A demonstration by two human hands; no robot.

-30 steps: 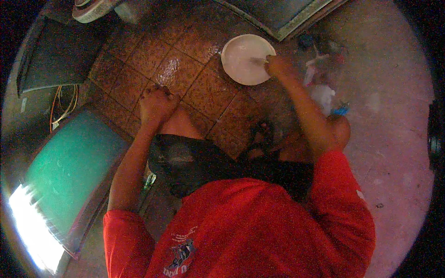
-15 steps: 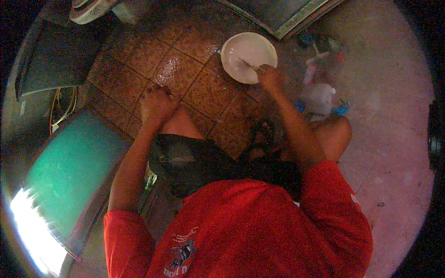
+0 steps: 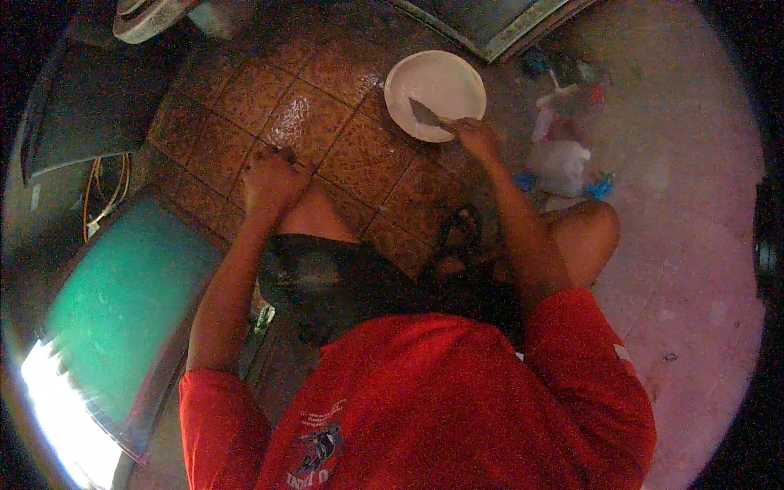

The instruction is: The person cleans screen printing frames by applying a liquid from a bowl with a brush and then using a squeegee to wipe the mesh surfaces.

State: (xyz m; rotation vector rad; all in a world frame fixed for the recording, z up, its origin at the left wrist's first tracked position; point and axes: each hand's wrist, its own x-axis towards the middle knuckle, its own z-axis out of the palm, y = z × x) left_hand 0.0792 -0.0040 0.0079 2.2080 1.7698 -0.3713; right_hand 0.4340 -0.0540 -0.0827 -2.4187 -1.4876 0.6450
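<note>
Brown square tiles (image 3: 359, 155) pave the floor around the person, their joints dark, with a glossy patch catching light beyond the left hand (image 3: 273, 181). Toward the right edge the floor turns to pale, greyish-pink concrete (image 3: 670, 286). Along the left edge of the tiles stand a green panel (image 3: 122, 302) and, farther off, a dark panel (image 3: 94, 110); at the far side, a framed panel (image 3: 482, 20) pushes one corner in over the floor. Among these sits the person, in a red shirt (image 3: 441, 392) and dark shorts (image 3: 343, 282), legs parted, a dark sandal (image 3: 461, 233) between the knees. Near the framed panel's corner, by the right edge of the tiles, rests a round white basin (image 3: 471, 77), wide, shallow and upright. Its inside looks pale and faintly shiny; whether something wet coats the bottom cannot be told. On the concrete beside the right forearm lie a whitish plastic bag (image 3: 563, 171), with blue scraps (image 3: 600, 186) close by. The left hand rests loosely curled over the left knee. The right hand (image 3: 478, 140), at the basin's near right rim, closes its fingers around the handle of a small trowel (image 3: 423, 113), whose dark, tapering blade reaches inside the basin, tip toward its left wall.
</note>
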